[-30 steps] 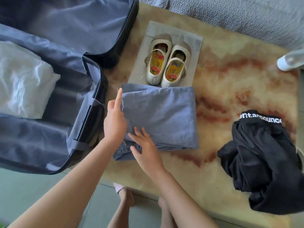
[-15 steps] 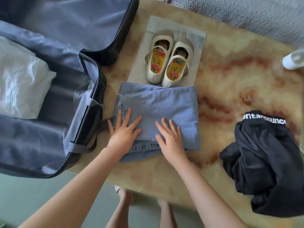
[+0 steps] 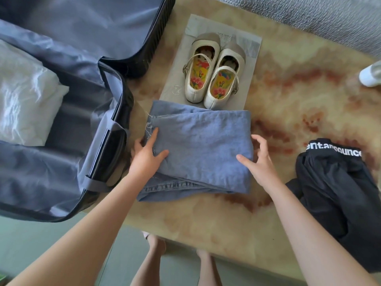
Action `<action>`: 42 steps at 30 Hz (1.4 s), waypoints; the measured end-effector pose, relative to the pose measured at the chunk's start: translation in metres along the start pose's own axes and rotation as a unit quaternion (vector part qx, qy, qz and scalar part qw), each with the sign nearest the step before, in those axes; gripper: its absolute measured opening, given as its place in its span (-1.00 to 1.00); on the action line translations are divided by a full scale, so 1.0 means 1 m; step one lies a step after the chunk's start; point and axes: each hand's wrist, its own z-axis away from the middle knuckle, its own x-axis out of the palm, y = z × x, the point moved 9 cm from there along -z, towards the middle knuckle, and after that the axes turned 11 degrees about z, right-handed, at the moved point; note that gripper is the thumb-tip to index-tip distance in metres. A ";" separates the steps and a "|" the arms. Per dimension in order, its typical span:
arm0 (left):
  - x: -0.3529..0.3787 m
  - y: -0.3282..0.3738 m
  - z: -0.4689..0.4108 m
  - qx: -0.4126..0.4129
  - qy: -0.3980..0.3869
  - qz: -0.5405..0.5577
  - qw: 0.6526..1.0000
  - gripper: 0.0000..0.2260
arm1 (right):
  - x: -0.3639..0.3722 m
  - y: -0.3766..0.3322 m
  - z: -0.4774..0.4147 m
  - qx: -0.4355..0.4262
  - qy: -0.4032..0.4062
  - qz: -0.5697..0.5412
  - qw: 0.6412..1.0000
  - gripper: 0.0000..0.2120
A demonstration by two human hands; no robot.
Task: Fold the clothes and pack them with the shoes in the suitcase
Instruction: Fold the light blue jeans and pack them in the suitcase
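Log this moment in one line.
folded blue denim garment: on beige marbled table | left hand: touches its left edge | right hand: thumb on its right side | not yet packed

A: Cut-offs?
B: Suitcase [image 3: 121,104] runs off left and top. The white garment [image 3: 24,100] inside is clipped by the left edge. Black garment [image 3: 334,199] is clipped at the right, and its waistband lettering starts under a fold.
A: White thing far right?
B: White object [image 3: 371,75], mostly out of frame, can't tell what.
A: Hidden?
B: Folded jeans [image 3: 202,149] cover the near end of the grey sheet [image 3: 175,85] under the shoes [image 3: 212,75]. Left hand [image 3: 147,155]: outer fingertips tucked behind the jeans' left edge.
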 end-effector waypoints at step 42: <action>-0.384 0.013 0.009 0.175 0.202 0.068 0.961 -0.45 | 0.162 -0.327 0.086 -0.175 -0.040 -0.015 0.984 -0.23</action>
